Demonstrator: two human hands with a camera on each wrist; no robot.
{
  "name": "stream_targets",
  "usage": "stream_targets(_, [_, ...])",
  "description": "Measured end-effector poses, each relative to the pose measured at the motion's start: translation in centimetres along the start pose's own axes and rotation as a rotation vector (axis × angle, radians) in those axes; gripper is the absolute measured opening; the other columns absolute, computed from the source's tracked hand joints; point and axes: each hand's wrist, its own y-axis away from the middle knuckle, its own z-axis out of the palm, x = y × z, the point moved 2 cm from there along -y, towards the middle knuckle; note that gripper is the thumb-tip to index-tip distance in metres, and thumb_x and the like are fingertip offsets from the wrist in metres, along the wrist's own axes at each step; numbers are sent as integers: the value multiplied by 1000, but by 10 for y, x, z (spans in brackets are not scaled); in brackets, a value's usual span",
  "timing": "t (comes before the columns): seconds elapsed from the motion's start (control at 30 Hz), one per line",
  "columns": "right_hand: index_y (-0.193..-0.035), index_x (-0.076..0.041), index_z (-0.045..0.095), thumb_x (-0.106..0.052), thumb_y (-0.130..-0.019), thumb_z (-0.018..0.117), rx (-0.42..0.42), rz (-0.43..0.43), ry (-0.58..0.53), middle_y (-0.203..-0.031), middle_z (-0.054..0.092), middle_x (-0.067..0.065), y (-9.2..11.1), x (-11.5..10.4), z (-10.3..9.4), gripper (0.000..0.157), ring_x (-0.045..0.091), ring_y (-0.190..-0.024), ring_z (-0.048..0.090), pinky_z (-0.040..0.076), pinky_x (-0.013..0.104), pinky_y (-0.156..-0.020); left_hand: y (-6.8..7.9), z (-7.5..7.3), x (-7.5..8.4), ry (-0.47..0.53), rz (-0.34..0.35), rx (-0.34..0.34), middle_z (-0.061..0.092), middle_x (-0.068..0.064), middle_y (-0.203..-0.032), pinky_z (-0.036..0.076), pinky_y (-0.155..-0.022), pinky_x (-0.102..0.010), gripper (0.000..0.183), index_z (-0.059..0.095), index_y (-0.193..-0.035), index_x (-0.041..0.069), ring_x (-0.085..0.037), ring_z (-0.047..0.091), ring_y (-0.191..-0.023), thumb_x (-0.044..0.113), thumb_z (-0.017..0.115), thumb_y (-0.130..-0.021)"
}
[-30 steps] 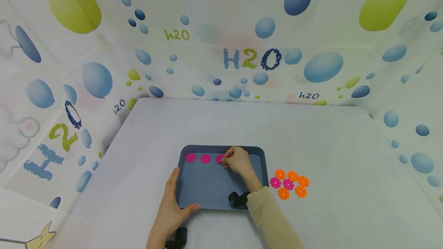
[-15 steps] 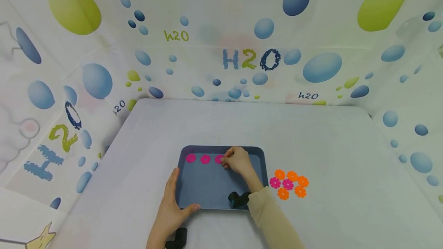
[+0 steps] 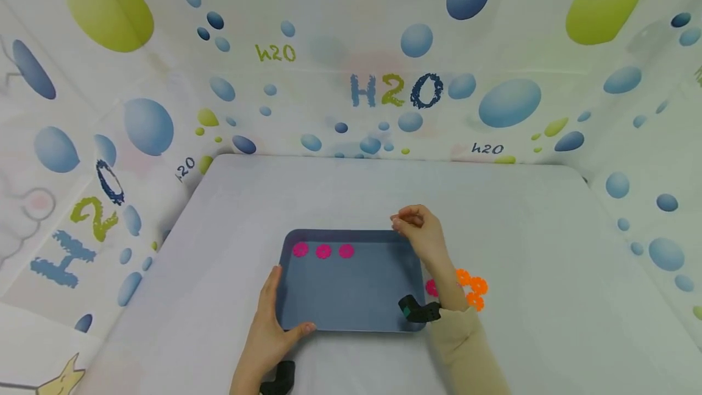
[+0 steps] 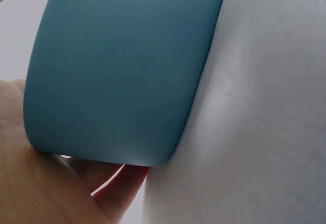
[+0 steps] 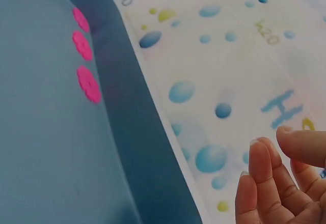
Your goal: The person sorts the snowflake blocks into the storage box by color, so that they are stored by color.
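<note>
A blue-grey tray [image 3: 345, 291] lies on the white table. Three pink flower-shaped discs form a row along its far side: a left one [image 3: 300, 250], a middle one [image 3: 323, 252] and a right one [image 3: 346, 251]. My left hand [image 3: 265, 331] grips the tray's near left corner, thumb on the front rim and fingers along the left side. Over the tray's far right corner is my right hand [image 3: 426, 236], its fingers loosely bent. Nothing shows between thumb and fingertips [image 5: 260, 150] in the right wrist view.
Right of the tray lie several orange flower-shaped discs [image 3: 479, 286] and a pink disc [image 3: 432, 288], partly hidden behind my right forearm. Patterned cloth walls [image 3: 329, 96] with drops and lettering stand behind the table and at both sides.
My right hand has let go of the third pink disc, leaving it in the row, and has moved right and away toward the far right corner. The left hand keeps its place.
</note>
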Motion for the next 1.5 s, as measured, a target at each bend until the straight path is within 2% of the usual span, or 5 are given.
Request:
stream_targets(0.37, [-119,2,52,-7,-93,63,84,29,-29,-114,67,17,22,20,-44,29,3,-89,67,53,15,-84,0,0,1,3,25,12,18,-26,-158,26,-105,-71,124,12,-156,11,-53,21,-142,24,90,-61])
stream_targets(0.6, [-125,2,50,-7,-94,62,40,58,40,-126,61,26,44,35,-57,35,3,-95,68,51,10,-84,-1,1,0,8,23,7,17,-25,-159,25,-106,-71,124,12,-156,11,-52,20,-142,26,90,-62])
stream_targets(0.9, [-128,1,49,-2,-89,66,-33,41,135,-127,61,22,68,57,-63,42,32,-113,64,49,10,-86,-2,1,-1,9,27,6,17,-25,-159,25,-106,-71,122,13,-156,11,-52,19,-143,26,90,-63])
stream_targets(1.17, [-127,0,52,6,-82,70,-9,-5,303,-119,67,18,80,68,-61,49,32,-109,65,52,16,-83,0,1,0,7,11,2,17,-24,-159,25,-106,-70,122,12,-157,13,-52,19,-143,26,90,-63])
stream_targets(1.5, [-125,-6,58,-1,-81,74,-8,-43,577,-112,70,9,82,68,-59,48,23,-99,65,53,31,-84,-1,1,0,6,23,4,17,-25,-159,25,-105,-71,122,13,-156,11,-53,20,-142,25,90,-63])
